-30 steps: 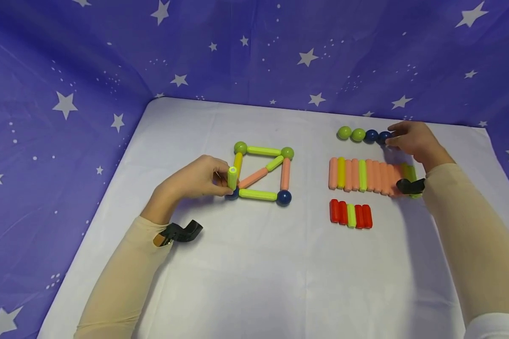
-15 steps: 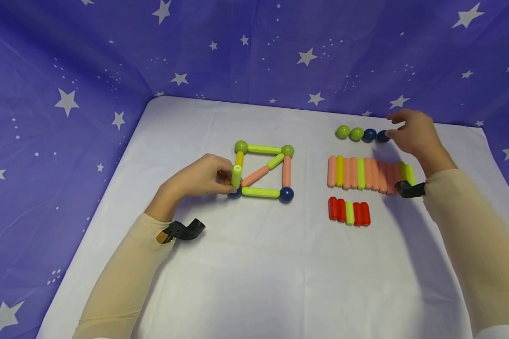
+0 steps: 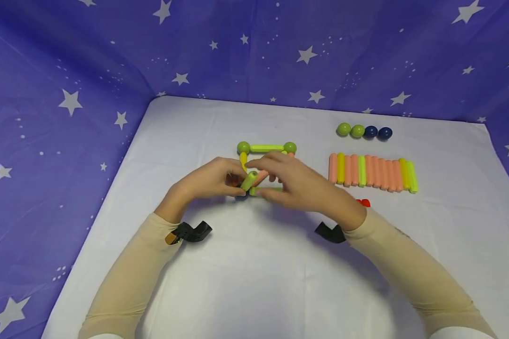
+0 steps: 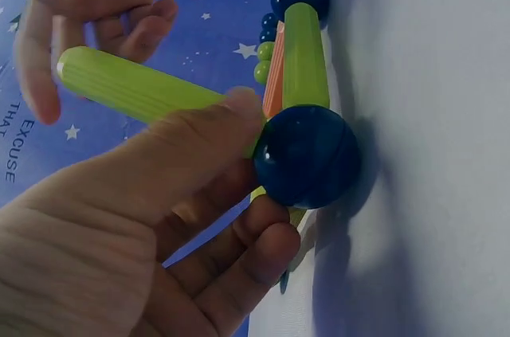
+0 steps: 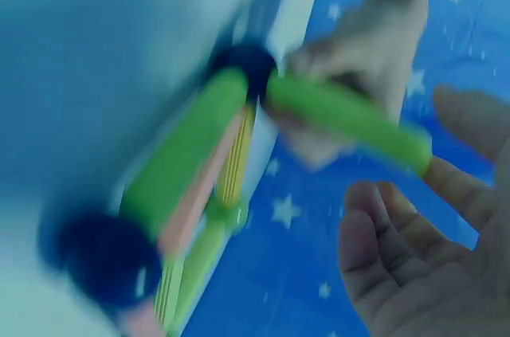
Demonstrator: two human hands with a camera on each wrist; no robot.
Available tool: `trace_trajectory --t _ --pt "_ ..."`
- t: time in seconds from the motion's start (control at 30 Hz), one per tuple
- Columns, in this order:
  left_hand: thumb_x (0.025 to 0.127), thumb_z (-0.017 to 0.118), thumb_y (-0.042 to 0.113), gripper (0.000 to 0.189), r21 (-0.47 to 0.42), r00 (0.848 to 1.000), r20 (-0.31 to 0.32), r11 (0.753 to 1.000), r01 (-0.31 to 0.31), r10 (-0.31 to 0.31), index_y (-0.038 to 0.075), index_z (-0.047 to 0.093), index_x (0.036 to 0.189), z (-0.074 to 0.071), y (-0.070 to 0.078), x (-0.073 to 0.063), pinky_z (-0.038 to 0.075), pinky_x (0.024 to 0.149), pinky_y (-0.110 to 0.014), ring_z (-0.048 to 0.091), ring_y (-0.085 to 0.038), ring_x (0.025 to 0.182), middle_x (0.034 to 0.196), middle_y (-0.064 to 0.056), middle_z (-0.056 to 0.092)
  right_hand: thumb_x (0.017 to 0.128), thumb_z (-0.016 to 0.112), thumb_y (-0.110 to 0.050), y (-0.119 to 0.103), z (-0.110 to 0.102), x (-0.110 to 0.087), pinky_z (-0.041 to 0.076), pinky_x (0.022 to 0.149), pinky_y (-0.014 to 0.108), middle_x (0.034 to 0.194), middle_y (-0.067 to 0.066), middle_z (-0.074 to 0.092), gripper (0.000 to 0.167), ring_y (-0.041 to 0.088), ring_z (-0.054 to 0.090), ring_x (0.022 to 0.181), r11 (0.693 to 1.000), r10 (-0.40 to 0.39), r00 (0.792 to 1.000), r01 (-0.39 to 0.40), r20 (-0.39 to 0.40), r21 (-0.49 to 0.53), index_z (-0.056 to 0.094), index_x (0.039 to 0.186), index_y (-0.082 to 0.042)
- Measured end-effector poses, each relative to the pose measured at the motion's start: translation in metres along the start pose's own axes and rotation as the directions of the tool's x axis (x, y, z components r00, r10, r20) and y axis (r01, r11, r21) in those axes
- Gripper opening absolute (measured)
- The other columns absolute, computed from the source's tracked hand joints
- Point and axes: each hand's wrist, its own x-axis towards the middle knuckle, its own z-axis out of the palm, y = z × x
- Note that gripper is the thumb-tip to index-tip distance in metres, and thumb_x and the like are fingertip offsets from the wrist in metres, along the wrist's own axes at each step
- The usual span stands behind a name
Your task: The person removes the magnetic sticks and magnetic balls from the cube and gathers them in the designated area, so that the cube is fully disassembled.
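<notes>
A right hand has swung in from the row of four balls at far right, its fingers spread and apparently empty around a green rod, contact unclear. The left hand pinches that tilted rod's base against a blue ball, the frame's near-left corner; work now seemingly centers there.
</notes>
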Motion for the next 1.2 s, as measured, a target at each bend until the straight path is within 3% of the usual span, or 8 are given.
trace_trajectory --t 0.2,0.43,0.53,0.77,0.87,0.93,1.1,1.2 --pt "0.080 0.081 0.011 0.021 0.069 0.998 0.048 0.997 0.025 -0.029 0.013 0.075 0.099 -0.001 0.000 0.000 0.049 0.070 -0.029 0.058 -0.017 0.079 0.095 0.000 0.061 0.087 0.074 -0.010 -0.014 0.020 0.004 0.048 0.065 0.022 0.096 0.001 0.061 0.021 0.010 0.055 0.075 0.990 -0.056 0.998 0.049 -0.043 -0.133 0.069 0.107 -0.009" --pt "0.082 0.080 0.012 0.021 0.129 0.997 0.058 0.990 0.051 -0.059 0.009 0.077 0.103 -0.002 0.003 0.002 0.050 0.073 -0.029 0.059 -0.016 0.082 0.095 -0.002 0.062 0.087 0.071 -0.014 0.000 0.026 -0.027 0.046 0.058 0.022 0.083 -0.010 0.060 0.011 0.006 0.051 0.065 0.996 0.076 0.995 -0.079 0.066 0.043 0.069 0.097 -0.014" --pt "0.082 0.080 0.011 0.021 0.128 0.996 0.061 0.990 0.053 -0.061 0.010 0.077 0.103 -0.002 0.004 0.002 0.049 0.072 -0.030 0.058 -0.018 0.082 0.096 -0.002 0.062 0.083 0.071 -0.015 0.007 0.029 -0.049 0.045 0.054 0.023 0.075 -0.012 0.058 0.010 0.006 0.050 0.061 0.980 0.171 0.984 -0.174 0.043 0.094 0.068 0.092 -0.019" --pt "0.081 0.080 0.011 0.022 0.117 0.995 0.076 0.991 0.062 -0.072 0.011 0.077 0.103 -0.002 0.002 -0.002 0.049 0.072 -0.031 0.056 -0.018 0.080 0.097 0.000 0.061 0.076 0.078 -0.010 0.022 0.012 -0.103 0.039 0.049 0.025 0.071 -0.007 0.058 0.018 0.013 0.049 0.058 0.912 0.398 0.906 -0.373 -0.143 0.171 0.065 0.084 -0.021" --pt "0.081 0.080 0.011 0.022 0.104 0.994 0.079 0.992 0.065 -0.074 0.011 0.077 0.103 -0.002 0.002 -0.003 0.049 0.072 -0.032 0.056 -0.017 0.081 0.097 0.001 0.061 0.078 0.079 -0.008 0.035 -0.003 -0.124 0.039 0.046 0.025 0.073 -0.002 0.060 0.016 0.017 0.049 0.059 0.863 0.497 0.840 -0.455 -0.218 0.218 0.066 0.084 -0.016" --pt "0.081 0.080 0.010 0.022 0.095 0.994 0.081 0.994 0.062 -0.069 0.011 0.077 0.103 -0.002 0.002 -0.003 0.049 0.073 -0.032 0.056 -0.017 0.081 0.097 0.000 0.061 0.080 0.079 -0.009 0.046 -0.015 -0.136 0.040 0.045 0.025 0.075 0.001 0.061 0.014 0.018 0.051 0.061 0.821 0.569 0.775 -0.518 -0.274 0.240 0.067 0.086 -0.012" --pt "0.081 0.081 0.010 0.022 0.090 0.993 0.085 0.994 0.069 -0.076 0.012 0.077 0.102 -0.002 0.003 -0.002 0.049 0.073 -0.033 0.056 -0.018 0.081 0.096 0.000 0.061 0.085 0.077 -0.020 0.081 -0.047 -0.165 0.046 0.052 0.019 0.087 0.007 0.063 0.024 0.014 0.056 0.070 0.687 0.715 0.562 -0.675 -0.416 0.269 0.066 0.100 -0.005" --pt "0.080 0.081 0.009 0.022 0.084 0.992 0.091 0.994 0.076 -0.083 0.012 0.077 0.102 -0.003 0.003 -0.001 0.049 0.073 -0.034 0.056 -0.018 0.081 0.097 0.000 0.060 0.088 0.071 -0.030 0.107 -0.063 -0.188 0.044 0.058 0.015 0.097 0.005 0.061 0.036 0.008 0.055 0.077 0.579 0.771 0.423 -0.776 -0.476 0.249 0.062 0.112 -0.004"
